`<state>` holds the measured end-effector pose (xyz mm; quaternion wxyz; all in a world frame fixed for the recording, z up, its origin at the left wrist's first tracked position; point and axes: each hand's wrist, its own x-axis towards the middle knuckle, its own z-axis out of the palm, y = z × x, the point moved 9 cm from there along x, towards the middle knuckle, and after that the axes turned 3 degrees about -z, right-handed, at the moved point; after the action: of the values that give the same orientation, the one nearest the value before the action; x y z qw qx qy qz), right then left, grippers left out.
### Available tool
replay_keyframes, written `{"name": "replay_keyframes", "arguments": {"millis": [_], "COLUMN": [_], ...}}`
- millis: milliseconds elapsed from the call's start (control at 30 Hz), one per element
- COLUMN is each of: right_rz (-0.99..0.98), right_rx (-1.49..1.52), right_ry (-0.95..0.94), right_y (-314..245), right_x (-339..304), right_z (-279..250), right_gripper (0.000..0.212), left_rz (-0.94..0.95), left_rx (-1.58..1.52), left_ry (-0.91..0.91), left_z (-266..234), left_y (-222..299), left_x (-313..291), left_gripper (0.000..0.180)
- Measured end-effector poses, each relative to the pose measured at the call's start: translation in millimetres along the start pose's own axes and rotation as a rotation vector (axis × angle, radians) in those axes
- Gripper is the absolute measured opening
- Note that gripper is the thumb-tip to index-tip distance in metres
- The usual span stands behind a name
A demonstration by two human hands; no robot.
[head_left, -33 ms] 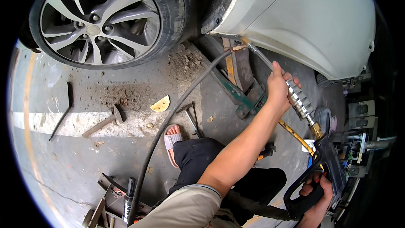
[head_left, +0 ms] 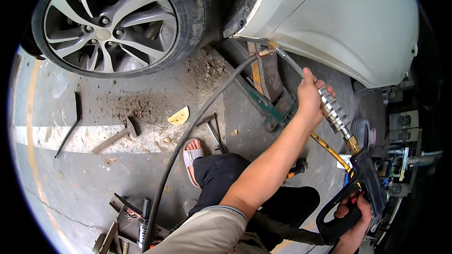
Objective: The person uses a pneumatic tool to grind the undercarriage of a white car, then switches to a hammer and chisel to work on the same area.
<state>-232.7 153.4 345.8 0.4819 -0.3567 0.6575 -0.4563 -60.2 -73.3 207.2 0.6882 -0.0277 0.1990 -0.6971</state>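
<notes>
Place: car repair workshop
Car (head_left: 301, 4): pale body panel (head_left: 358, 33), spoked wheel (head_left: 102, 34)
Floor (head_left: 99, 178): white stripe (head_left: 40, 134), hammer (head_left: 113, 140), scattered dirt (head_left: 136, 106)

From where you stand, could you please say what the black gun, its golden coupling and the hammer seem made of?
Black gun: probably moulded plastic, judging by its matte casing.
Golden coupling: metal, likely brass, given its yellowish shine.
Hammer: dull, dark head, apparently metal; the brownish handle could be wood or rusty steel.

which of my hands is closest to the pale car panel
Your left hand, wrapped around the metal tube; the right hand is farther away, on the black gun.
</notes>
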Motion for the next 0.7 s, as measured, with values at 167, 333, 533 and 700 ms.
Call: {"name": "replay_keyframes", "arguments": {"millis": [167,333,533,700], "right_rz": [-0.015,-0.039,0.022,0.045], "right_rx": [-0.025,-0.038,0.038,0.049], "right_ry": [-0.013,0.019,-0.039,0.035], "right_y": [0.4,-0.8,3.7,6.7], "right_x": [1.6,0.7,3.4,1.6], "right_z": [-4.1,3.2,0.9,2.0], "right_gripper": [0.023,0.023,0.020,0.022], "left_rz": [-0.033,-0.031,-0.023,-0.034], "left_rx": [-0.019,-0.010,-0.011,-0.031], "left_ry": [0.016,-0.027,-0.039,-0.036], "left_z": [-3.1,-6.3,-5.4,-7.1], "left_y": [-7.6,-6.4,-7.8,-7.0], "left_x": [1.6,4.6,5.1,3.7], "left_gripper": [0.039,0.040,0.040,0.040]}}
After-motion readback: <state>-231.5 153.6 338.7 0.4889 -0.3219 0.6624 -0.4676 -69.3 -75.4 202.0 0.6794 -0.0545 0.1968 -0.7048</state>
